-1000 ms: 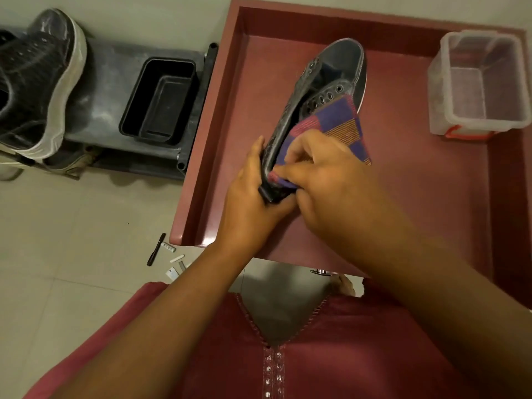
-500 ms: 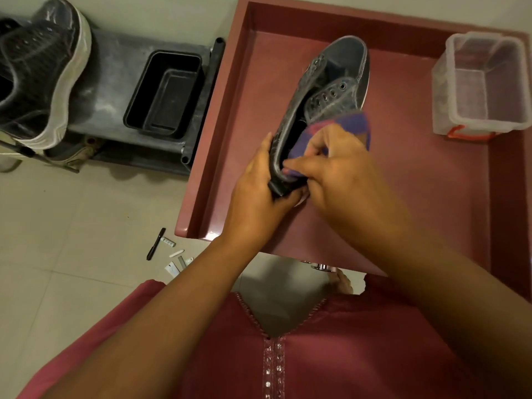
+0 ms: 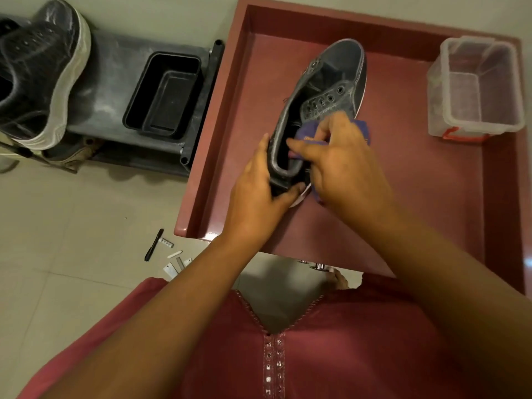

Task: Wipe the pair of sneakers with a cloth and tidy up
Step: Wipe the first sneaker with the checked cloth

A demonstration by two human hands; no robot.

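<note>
A dark grey sneaker (image 3: 331, 82) without laces lies tilted on its side over the red-brown tray table (image 3: 431, 182), toe pointing away. My left hand (image 3: 259, 194) grips its heel. My right hand (image 3: 342, 165) holds a purple cloth (image 3: 361, 128) bunched against the sneaker's side near the opening; most of the cloth is hidden under my fingers. A second black shoe with a white sole (image 3: 37, 73), wrapped in clear plastic, stands on the grey rack (image 3: 109, 76) at the far left.
A clear plastic box (image 3: 478, 87) with a red latch stands at the tray's back right. A black tub (image 3: 164, 93) sits on the rack. A black pen (image 3: 154, 244) and small white bits lie on the tiled floor.
My right hand has slid the cloth along the sneaker's side and bunched it, so less cloth shows. The left hand keeps its grip on the heel.
</note>
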